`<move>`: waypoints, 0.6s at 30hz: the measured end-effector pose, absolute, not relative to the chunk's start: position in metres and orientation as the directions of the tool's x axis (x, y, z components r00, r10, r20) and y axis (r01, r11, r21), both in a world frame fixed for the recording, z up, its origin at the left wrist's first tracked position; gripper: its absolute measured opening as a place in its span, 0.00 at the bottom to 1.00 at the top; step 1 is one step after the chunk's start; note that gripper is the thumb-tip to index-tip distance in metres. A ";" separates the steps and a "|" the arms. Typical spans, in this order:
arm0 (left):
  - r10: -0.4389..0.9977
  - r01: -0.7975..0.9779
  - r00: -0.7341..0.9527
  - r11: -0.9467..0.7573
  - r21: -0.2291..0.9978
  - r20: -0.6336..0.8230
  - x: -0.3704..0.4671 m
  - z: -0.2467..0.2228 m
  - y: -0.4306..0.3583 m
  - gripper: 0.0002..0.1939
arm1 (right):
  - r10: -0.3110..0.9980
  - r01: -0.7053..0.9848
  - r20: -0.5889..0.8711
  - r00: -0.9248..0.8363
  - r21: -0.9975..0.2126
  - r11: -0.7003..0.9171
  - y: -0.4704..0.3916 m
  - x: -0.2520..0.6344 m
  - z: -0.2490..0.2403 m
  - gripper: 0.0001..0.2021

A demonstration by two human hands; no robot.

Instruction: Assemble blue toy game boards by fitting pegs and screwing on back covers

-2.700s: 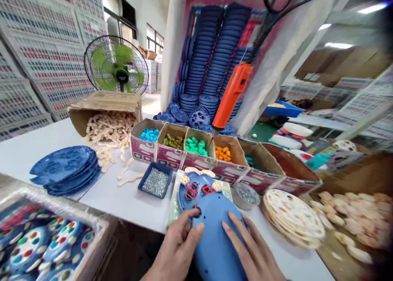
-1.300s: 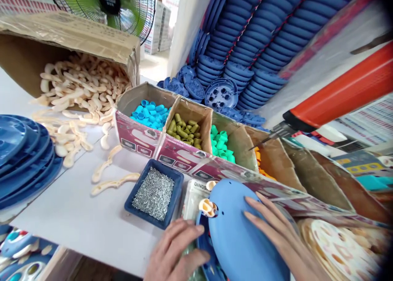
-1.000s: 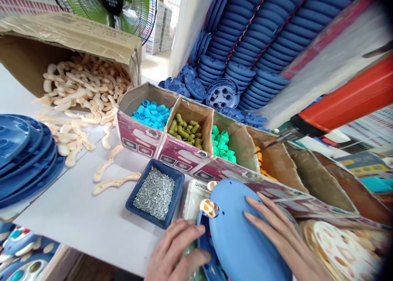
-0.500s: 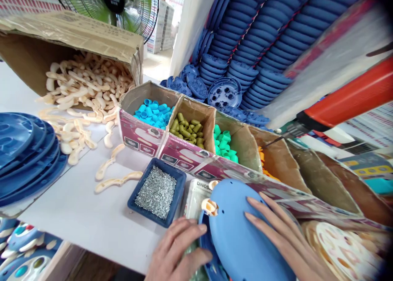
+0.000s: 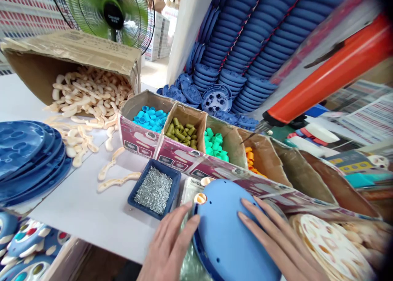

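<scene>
A light blue oval plastic shell (image 5: 225, 227) lies in front of me, smooth side up, with small holes in it. It rests over a darker blue part, of which only the rim shows at its left. My right hand (image 5: 273, 236) is spread flat on the shell's right side. At the left rim is my left hand (image 5: 173, 236), fingers stretched out, thumb and fingertips at or very near the edge. Cream-coloured plastic pieces (image 5: 200, 198) stick out at the shell's upper left. Beneath lies a clear-wrapped pack (image 5: 190, 186) with printed letters.
A blue tray of small screws (image 5: 154, 190) stands left of the shell. Behind runs a row of cardboard bins (image 5: 184, 160) with coloured plastic caps. A red power screwdriver (image 5: 325, 72) hangs at upper right. Blue discs (image 5: 27, 158) are stacked left, near a box (image 5: 73, 43) of cream pieces.
The shell has settled lower onto the dark blue part, and the gap at its left has narrowed. My left hand's fingers have straightened along the rim. The whole view has shifted slightly.
</scene>
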State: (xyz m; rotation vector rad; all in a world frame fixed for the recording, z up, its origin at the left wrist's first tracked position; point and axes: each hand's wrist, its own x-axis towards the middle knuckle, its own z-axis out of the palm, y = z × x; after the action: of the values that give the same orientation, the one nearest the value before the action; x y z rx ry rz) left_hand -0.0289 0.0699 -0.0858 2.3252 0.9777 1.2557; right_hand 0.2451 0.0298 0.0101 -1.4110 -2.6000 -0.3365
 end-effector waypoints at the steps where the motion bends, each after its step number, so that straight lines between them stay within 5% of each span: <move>1: 0.689 0.423 0.430 -0.724 0.545 0.583 -0.028 -0.078 0.073 0.49 | 0.804 0.841 0.248 -0.541 0.137 0.524 0.029 0.245 0.010 0.47; 7: 0.686 0.423 0.580 -0.714 0.557 0.439 -0.020 -0.034 0.086 0.63 | 0.821 0.869 0.287 -0.493 0.206 0.450 0.021 0.232 0.012 0.49; 18: 0.704 0.458 0.616 -0.685 0.566 0.354 -0.022 -0.023 0.083 0.65 | 0.798 0.895 0.405 -0.446 0.178 0.410 0.015 0.219 0.008 0.46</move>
State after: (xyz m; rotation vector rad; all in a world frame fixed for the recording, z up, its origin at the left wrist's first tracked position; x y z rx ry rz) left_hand -0.0217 0.0833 -0.0228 2.4192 0.9231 0.7904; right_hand 0.2192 0.0154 0.0084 -1.4832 -2.4117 -0.5429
